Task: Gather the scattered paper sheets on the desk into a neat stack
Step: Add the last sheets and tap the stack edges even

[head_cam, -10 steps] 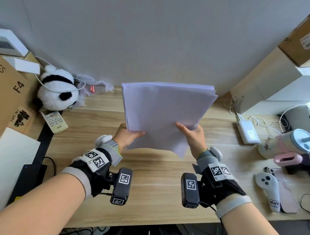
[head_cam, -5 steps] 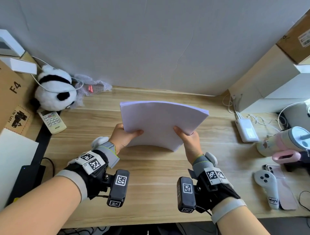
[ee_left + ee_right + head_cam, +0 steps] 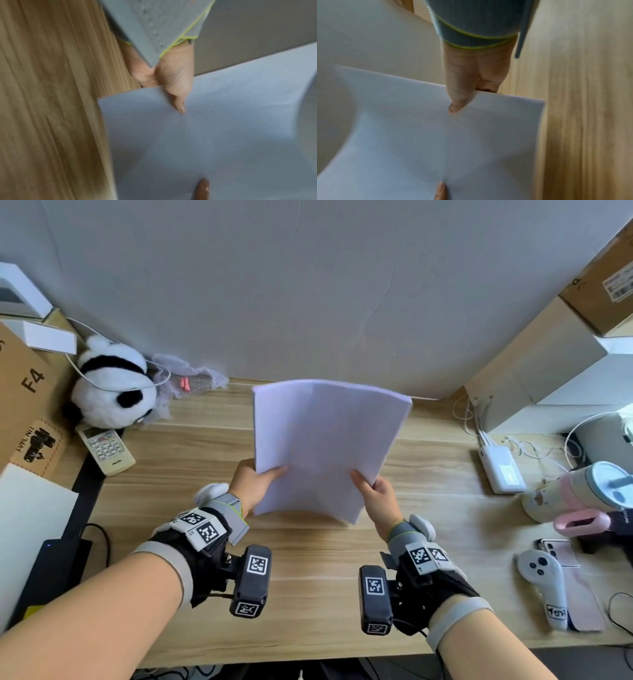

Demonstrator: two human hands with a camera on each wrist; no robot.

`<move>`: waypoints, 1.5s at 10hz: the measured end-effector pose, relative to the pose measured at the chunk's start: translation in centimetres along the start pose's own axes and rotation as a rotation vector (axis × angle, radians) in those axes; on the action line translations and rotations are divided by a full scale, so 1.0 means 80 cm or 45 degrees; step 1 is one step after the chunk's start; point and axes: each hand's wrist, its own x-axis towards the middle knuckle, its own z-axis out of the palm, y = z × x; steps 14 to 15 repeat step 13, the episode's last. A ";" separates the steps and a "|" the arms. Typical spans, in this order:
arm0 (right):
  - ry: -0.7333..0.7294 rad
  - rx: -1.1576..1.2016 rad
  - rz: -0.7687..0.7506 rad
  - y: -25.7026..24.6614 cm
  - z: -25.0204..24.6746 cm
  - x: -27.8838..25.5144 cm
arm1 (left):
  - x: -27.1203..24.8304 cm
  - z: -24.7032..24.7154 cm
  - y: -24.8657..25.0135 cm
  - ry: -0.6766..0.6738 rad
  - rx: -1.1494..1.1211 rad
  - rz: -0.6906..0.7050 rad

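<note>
A stack of white paper sheets (image 3: pixel 325 446) is held upright over the middle of the wooden desk (image 3: pixel 308 577), slightly bowed, its lower edge close to the desktop. My left hand (image 3: pixel 255 486) pinches the stack's left edge, thumb on the near face. My right hand (image 3: pixel 376 496) pinches the right edge the same way. The left wrist view shows the left hand's thumb (image 3: pixel 178 97) pressed on the paper stack (image 3: pixel 214 142). In the right wrist view the thumb of my right hand (image 3: pixel 458 94) lies on the paper stack (image 3: pixel 436 142). Fingers behind the sheets are hidden.
A panda plush (image 3: pixel 113 392) and a remote (image 3: pixel 106 448) lie at the back left beside cardboard boxes (image 3: pixel 24 405). At the right are a white power bank (image 3: pixel 501 470), cables, a pastel tumbler (image 3: pixel 589 491), a phone (image 3: pixel 558 551) and a white controller (image 3: pixel 544 587).
Both hands dropped the stack toward the desk and then raised it upright again. The sheets' top edges look more even now than a second ago.
</note>
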 end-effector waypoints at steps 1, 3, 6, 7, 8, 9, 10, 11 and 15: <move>0.014 -0.095 0.014 -0.009 -0.007 0.015 | 0.024 0.001 -0.010 -0.053 0.091 -0.025; 0.012 -0.271 0.253 0.014 -0.017 0.044 | 0.024 0.013 -0.005 -0.148 0.095 -0.160; 0.149 -0.335 0.410 0.058 -0.017 0.050 | 0.037 0.025 -0.058 -0.010 0.213 -0.329; 0.167 -0.400 0.446 0.067 -0.022 0.053 | 0.038 0.025 -0.069 0.047 0.186 -0.388; 0.183 -0.443 0.461 0.070 -0.024 0.055 | 0.042 0.024 -0.074 0.105 0.175 -0.389; 0.173 -0.468 0.477 0.071 -0.023 0.054 | 0.042 0.027 -0.075 0.127 0.206 -0.378; 0.176 -0.502 0.483 0.073 -0.022 0.056 | 0.041 0.028 -0.072 0.132 0.199 -0.410; 0.175 -0.509 0.495 0.070 -0.023 0.055 | 0.040 0.024 -0.070 0.142 0.221 -0.448; 0.244 -0.492 0.526 0.057 -0.029 0.055 | 0.040 0.016 -0.057 0.133 0.257 -0.431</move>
